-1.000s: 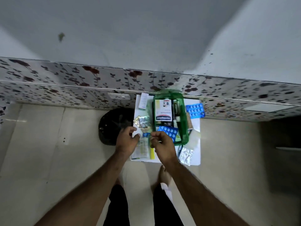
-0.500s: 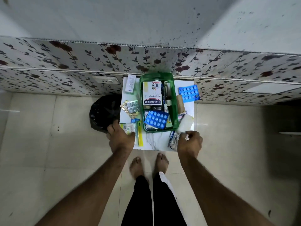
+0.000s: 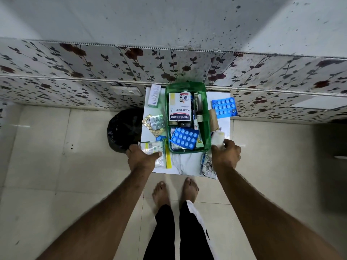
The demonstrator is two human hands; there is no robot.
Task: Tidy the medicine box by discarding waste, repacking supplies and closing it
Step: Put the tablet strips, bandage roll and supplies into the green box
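Note:
The open green medicine box [image 3: 207, 128] stands on a small white table [image 3: 187, 166]. Inside it are a Hansaplast carton [image 3: 179, 107], a blue blister pack [image 3: 185, 137] and small bottles. My left hand [image 3: 142, 158] grips a clear packet with a green label [image 3: 151, 146] at the table's left front, beside a yellow strip [image 3: 168, 159]. To the right of the box, my right hand [image 3: 226, 155] closes on a white gauze roll [image 3: 217, 137]. A crumpled foil strip [image 3: 206, 166] lies partly under that hand.
A black bin bag [image 3: 124, 130] sits on the floor left of the table. Loose on the table are gold and silver blister strips [image 3: 155, 123], a white carton [image 3: 154, 95], a brown roll [image 3: 213, 119] and another blue blister pack [image 3: 224, 107]. The wall is directly behind.
My hands were together in front of the box on a small white piece. They have moved apart, the left to the packet, the right to the gauze roll.

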